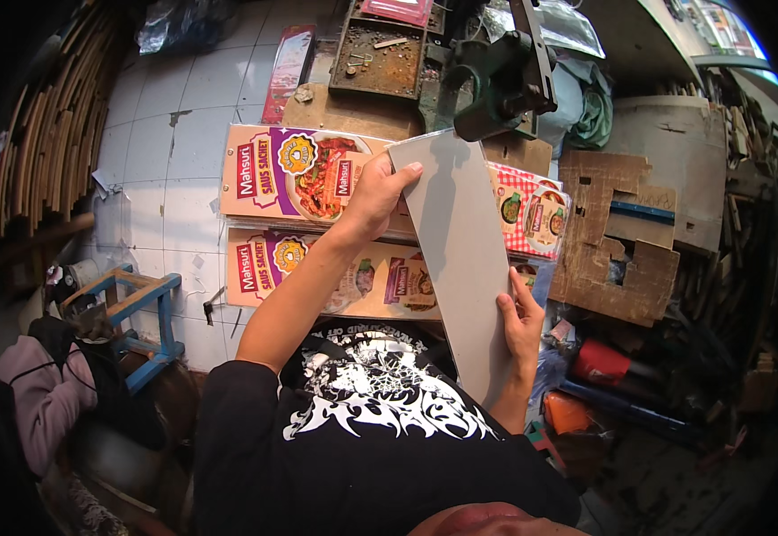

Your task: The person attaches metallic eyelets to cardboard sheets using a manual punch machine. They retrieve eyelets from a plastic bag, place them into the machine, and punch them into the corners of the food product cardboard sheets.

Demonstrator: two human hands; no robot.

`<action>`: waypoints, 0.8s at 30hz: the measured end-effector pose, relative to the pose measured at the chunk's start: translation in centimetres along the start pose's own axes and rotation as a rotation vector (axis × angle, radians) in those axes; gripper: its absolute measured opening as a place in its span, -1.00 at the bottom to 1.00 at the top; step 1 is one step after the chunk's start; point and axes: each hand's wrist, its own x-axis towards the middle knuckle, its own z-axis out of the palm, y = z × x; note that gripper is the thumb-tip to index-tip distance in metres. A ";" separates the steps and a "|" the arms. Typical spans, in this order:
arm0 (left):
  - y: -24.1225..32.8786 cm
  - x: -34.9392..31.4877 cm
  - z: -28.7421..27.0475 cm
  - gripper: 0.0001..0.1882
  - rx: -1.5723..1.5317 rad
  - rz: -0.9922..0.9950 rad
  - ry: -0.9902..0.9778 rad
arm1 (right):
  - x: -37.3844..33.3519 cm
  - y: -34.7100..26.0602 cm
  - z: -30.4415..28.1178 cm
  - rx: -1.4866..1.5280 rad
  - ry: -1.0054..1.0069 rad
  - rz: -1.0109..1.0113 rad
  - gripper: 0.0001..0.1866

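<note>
A long, plain grey-white board (456,241) is held tilted across the front of my body, with a dark shadow along its upper part. My left hand (378,198) grips its upper left edge, thumb on the face and the other fingers mostly hidden behind. At the right edge, lower down, my right hand (521,320) holds the board along its side. Beneath lie two stacks of printed food-picture panels, a far stack (259,174) and a near stack (255,259). The board covers their middle; more printed panels (532,210) show on its right.
A dark green metal press (496,85) stands just beyond the board's far end. Left of it is a grimy metal tray (380,58) with small bits. Cut brown boards (612,232) lie at right. A blue-framed stool (143,313) stands on the tiled floor at left.
</note>
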 end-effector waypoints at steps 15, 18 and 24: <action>0.1 -0.3 0.1 -0.63 0.009 -0.031 0.001 | 0.0 -0.1 0.0 -0.010 -0.017 -0.015 -0.48; 0.1 0.1 0.2 -0.64 0.025 -0.019 0.021 | 0.1 0.4 0.3 -0.002 0.009 -0.080 -0.50; 0.8 -2.1 1.2 -0.69 0.055 -0.057 0.025 | -1.2 0.0 0.0 0.173 -0.046 0.004 -0.60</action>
